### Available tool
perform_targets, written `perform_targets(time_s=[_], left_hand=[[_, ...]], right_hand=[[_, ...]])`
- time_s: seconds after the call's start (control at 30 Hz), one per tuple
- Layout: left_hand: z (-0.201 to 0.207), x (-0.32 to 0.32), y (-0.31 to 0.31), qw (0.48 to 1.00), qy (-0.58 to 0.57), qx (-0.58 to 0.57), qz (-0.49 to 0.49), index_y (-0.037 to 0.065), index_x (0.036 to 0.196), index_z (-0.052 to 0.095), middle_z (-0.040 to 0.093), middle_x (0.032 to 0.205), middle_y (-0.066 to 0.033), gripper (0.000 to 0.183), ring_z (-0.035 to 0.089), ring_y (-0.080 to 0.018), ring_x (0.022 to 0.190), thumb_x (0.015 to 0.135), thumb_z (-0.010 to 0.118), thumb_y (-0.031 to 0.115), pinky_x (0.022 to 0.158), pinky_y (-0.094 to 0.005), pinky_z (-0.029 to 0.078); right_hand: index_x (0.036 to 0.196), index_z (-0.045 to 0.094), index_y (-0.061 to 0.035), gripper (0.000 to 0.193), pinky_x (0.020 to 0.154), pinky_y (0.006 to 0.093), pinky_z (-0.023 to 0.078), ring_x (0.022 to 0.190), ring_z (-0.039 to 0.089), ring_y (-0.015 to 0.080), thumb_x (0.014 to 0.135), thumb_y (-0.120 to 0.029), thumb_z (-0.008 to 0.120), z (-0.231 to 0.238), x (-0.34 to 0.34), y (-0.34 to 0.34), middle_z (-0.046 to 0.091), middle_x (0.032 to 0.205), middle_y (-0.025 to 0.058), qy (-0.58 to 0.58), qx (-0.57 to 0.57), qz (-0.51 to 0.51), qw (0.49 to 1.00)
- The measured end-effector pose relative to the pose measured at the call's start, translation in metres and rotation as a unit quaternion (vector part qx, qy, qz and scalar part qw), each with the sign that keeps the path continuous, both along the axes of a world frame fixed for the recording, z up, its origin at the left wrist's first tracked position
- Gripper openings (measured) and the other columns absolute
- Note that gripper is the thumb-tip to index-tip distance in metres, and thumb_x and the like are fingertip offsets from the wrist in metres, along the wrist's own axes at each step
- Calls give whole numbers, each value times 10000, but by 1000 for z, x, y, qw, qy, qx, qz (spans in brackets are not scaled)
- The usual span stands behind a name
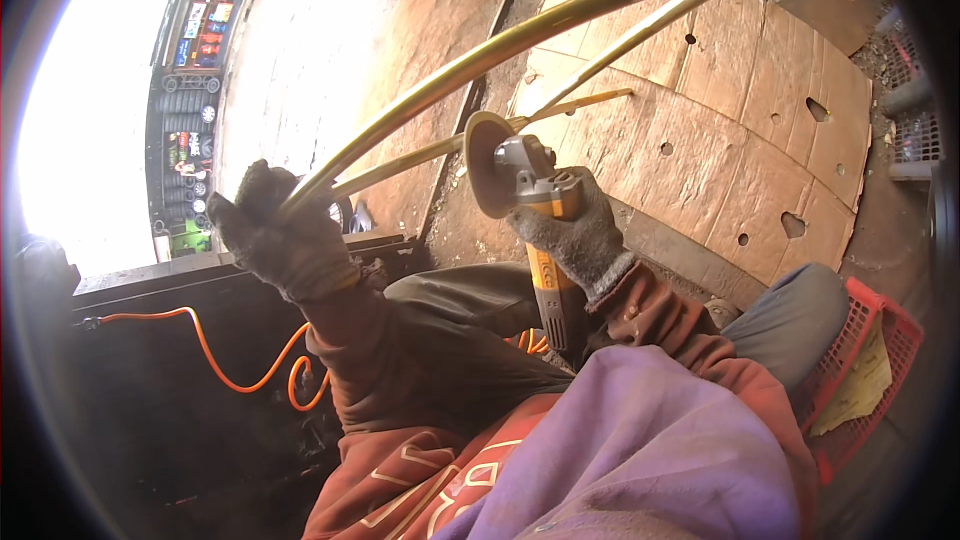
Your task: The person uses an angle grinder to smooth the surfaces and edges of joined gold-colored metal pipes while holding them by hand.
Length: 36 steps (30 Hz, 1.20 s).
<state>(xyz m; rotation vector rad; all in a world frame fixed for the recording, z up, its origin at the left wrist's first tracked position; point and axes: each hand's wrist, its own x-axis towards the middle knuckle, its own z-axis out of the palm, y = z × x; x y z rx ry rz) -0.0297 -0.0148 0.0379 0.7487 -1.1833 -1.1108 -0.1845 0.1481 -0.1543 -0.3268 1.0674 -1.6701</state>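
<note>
A bent, gold-coloured metal tube frame [480, 62] slants from the lower left to the upper right in front of me. In a dark, worn glove, my left hand [292, 235] is wrapped round the frame's near left end. My right hand [585, 230], in a grey glove, grips a yellow and grey angle grinder [551, 292] below its head. The grinder's round disc [488, 165] stands at the lower tube, edge toward it; whether they touch I cannot tell. The grinder's lower body hangs down by my lap.
Flattened cardboard [690, 135] with holes covers the floor beyond the frame. An orange cord [205, 345] loops over a black surface [170, 420] on my left. A red plastic crate [860, 370] is at my right, with grey crates [912, 140] farther off. Tyres [185, 120] are stacked outside.
</note>
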Motion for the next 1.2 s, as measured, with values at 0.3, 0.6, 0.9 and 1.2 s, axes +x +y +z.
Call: perform_targets(time_s=[0.3, 0.6, 0.9, 1.2], left_hand=[[3, -16, -3, 999, -36, -12, 17, -97, 1038, 644, 637, 839, -148, 659, 636, -238, 710, 994, 483, 540, 558, -387, 564], [23, -99, 0, 956, -53, -179, -227, -122, 1320, 471, 594, 1130, -240, 669, 611, -282, 764, 947, 632, 410, 628, -415, 545], [23, -93, 7, 919, -312, -184, -158, 2, 1114, 543, 579, 922, -108, 194, 578, -181, 587, 977, 585, 133, 651, -390, 628], [-6, -38, 18, 949, -241, -153, -137, -18, 1174, 584, 363, 577, 18, 337, 333, -98, 460, 1013, 546, 276, 535, -320, 401]], right_hand=[[1068, 518, -55, 480, 681, 329, 586, 776, 660, 159, 762, -159, 872, -14, 1, -2, 667, 930, 85, -68, -76, -7, 995], [1099, 533, -42, 432, 664, 327, 607, 779, 694, 187, 785, -55, 829, -17, -32, 66, 668, 937, 97, -98, -4, 1, 995], [1092, 518, -50, 464, 661, 307, 581, 766, 673, 154, 775, -102, 852, -32, -49, 65, 658, 937, 79, -49, -31, -52, 997], [1117, 504, -38, 553, 737, 316, 577, 832, 664, 151, 738, -180, 881, -17, -18, 31, 660, 971, 90, -45, -4, 48, 998]])
